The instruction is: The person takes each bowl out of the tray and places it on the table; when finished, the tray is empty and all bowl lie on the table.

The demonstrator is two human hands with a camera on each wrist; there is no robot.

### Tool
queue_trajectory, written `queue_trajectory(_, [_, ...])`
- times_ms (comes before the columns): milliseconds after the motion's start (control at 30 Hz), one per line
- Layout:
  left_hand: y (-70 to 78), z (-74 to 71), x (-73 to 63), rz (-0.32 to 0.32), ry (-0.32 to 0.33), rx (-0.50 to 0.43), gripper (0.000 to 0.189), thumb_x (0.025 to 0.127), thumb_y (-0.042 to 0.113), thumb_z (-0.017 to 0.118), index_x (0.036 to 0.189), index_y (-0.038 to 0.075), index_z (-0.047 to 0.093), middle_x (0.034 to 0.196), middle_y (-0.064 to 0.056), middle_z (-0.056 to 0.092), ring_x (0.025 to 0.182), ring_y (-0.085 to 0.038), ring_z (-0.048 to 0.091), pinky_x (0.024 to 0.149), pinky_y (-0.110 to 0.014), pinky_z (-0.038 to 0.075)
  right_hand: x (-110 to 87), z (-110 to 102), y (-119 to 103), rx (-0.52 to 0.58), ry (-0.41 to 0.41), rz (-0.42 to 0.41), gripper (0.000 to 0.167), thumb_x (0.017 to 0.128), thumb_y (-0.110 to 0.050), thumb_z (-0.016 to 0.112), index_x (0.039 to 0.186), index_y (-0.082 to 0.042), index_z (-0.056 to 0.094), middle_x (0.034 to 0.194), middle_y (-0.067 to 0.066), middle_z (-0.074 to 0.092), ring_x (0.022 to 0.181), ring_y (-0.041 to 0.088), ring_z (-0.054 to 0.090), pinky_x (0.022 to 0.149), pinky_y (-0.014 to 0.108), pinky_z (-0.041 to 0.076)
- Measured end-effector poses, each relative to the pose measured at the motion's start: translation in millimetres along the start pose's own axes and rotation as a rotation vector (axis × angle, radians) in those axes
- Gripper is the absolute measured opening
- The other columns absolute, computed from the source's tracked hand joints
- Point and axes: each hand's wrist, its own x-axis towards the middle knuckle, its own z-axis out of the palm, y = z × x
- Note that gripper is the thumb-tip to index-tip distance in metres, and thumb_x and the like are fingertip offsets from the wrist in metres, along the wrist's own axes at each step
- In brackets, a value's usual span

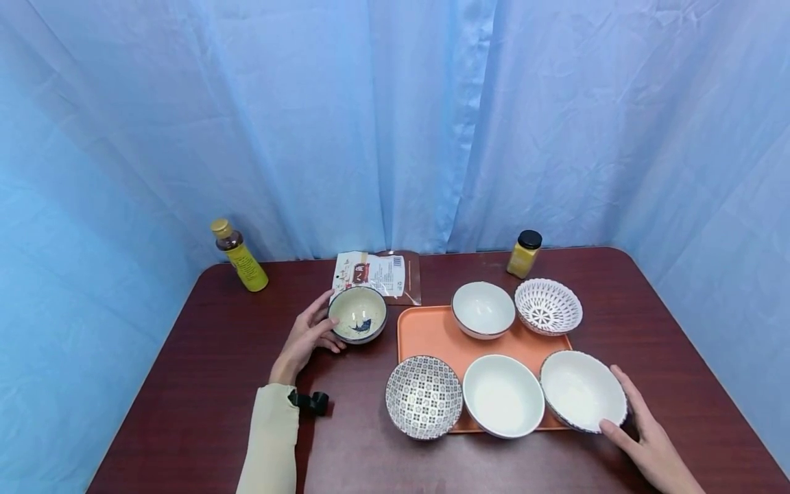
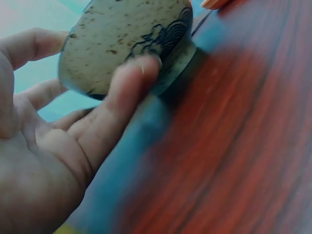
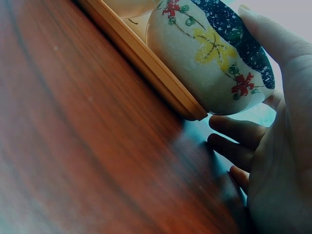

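Observation:
My left hand (image 1: 308, 334) is at the left side of a small speckled bowl (image 1: 359, 312) with a dark blue fish painted inside. In the left wrist view its fingers (image 2: 124, 92) and thumb spread around the bowl's outer wall, which bears a dark wave pattern. At the tray's right end, my right hand (image 1: 644, 429) holds a white bowl (image 1: 583, 390) by its right side, thumb at the near rim. Red and yellow flowers and a dark blue band decorate that bowl's outside (image 3: 207, 61) in the right wrist view. Several of the right hand's fingers (image 3: 236, 139) lie low beside it.
An orange tray (image 1: 426, 336) carries a patterned bowl (image 1: 424, 398), a plain white bowl (image 1: 503, 396), a pale bowl (image 1: 483, 310) and an openwork-patterned bowl (image 1: 548, 307). Behind stand a yellow-labelled bottle (image 1: 243, 261), a food packet (image 1: 376, 273) and a black-lidded jar (image 1: 524, 254).

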Motion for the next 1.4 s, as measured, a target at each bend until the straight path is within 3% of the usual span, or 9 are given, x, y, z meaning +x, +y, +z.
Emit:
queue_trajectory(267, [18.3, -9.1, -15.4, 0.093, 0.106, 0.085, 0.064, 0.101, 0.007, 0.055, 0.158, 0.014, 0.029, 0.152, -0.032, 0.042, 0.067, -0.018, 0.073, 0.061, -0.032, 0.063, -0.1, -1, -2, -0.005, 0.012, -0.034, 0.084, 0.097, -0.008, 0.059, 0.163, -0.020, 0.008, 0.154, -0.041, 0.005, 0.128, -0.030, 0.011, 0.091, -0.010, 0.015])
queue_trajectory(500, [33.8, -5.9, -29.9, 0.151, 0.084, 0.123, 0.063, 0.100, 0.006, 0.057, 0.157, 0.011, 0.032, 0.150, -0.034, 0.042, 0.069, -0.018, 0.074, 0.064, -0.034, 0.064, -0.1, -2, -1, -0.017, 0.014, -0.021, 0.084, 0.098, -0.010, 0.059, 0.163, -0.021, 0.008, 0.154, -0.042, 0.005, 0.127, -0.031, 0.011, 0.090, -0.010, 0.015])
queue_trajectory(667, [40.1, 0.5, -39.4, 0.218, 0.000, 0.136, 0.062, 0.099, 0.003, 0.057, 0.156, 0.008, 0.033, 0.146, -0.030, 0.048, 0.073, -0.019, 0.074, 0.064, -0.038, 0.064, 0.6, -2, 0, -0.017, 0.012, -0.025, 0.084, 0.097, -0.009, 0.059, 0.163, -0.021, 0.008, 0.155, -0.041, 0.005, 0.128, -0.031, 0.011, 0.090, -0.010, 0.014])
queue_trajectory(867, [47.4, 16.8, -49.5, 0.288, -0.147, 0.155, 0.063, 0.097, -0.002, 0.056, 0.155, 0.001, 0.032, 0.138, 0.003, 0.059, 0.074, -0.017, 0.074, 0.063, -0.041, 0.063, 0.5, -1, 2, -0.011, -0.007, -0.001, 0.084, 0.099, -0.011, 0.058, 0.163, -0.023, 0.006, 0.154, -0.041, 0.003, 0.128, -0.031, 0.008, 0.089, -0.010, 0.014])
queue_trajectory(933, [48.9, 23.9, -51.9, 0.298, -0.194, 0.176, 0.063, 0.097, -0.001, 0.057, 0.155, 0.002, 0.033, 0.140, -0.001, 0.059, 0.074, -0.017, 0.074, 0.063, -0.041, 0.063, 0.3, -1, 2, -0.011, -0.010, 0.006, 0.083, 0.099, -0.011, 0.058, 0.163, -0.024, 0.005, 0.154, -0.042, 0.003, 0.128, -0.031, 0.008, 0.089, -0.010, 0.014])
queue_trajectory(1133, [45.2, 45.9, -58.4, 0.276, -0.335, 0.175, 0.062, 0.097, -0.001, 0.057, 0.154, -0.002, 0.033, 0.144, -0.038, 0.046, 0.073, -0.020, 0.073, 0.063, -0.037, 0.063, -0.3, 0, 1, -0.016, -0.002, -0.001, 0.084, 0.098, -0.011, 0.059, 0.163, -0.023, 0.006, 0.155, -0.041, 0.004, 0.127, -0.031, 0.010, 0.089, -0.010, 0.015])
queue_trajectory(1400, [26.7, 70.3, -58.8, 0.135, -0.425, 0.130, 0.064, 0.096, 0.001, 0.059, 0.154, -0.002, 0.032, 0.146, -0.039, 0.043, 0.074, -0.015, 0.072, 0.061, -0.035, 0.062, -1.0, -1, 0, -0.012, -0.001, 0.009, 0.085, 0.098, -0.011, 0.059, 0.163, -0.024, 0.006, 0.156, -0.040, 0.004, 0.125, -0.031, 0.013, 0.088, -0.009, 0.016])
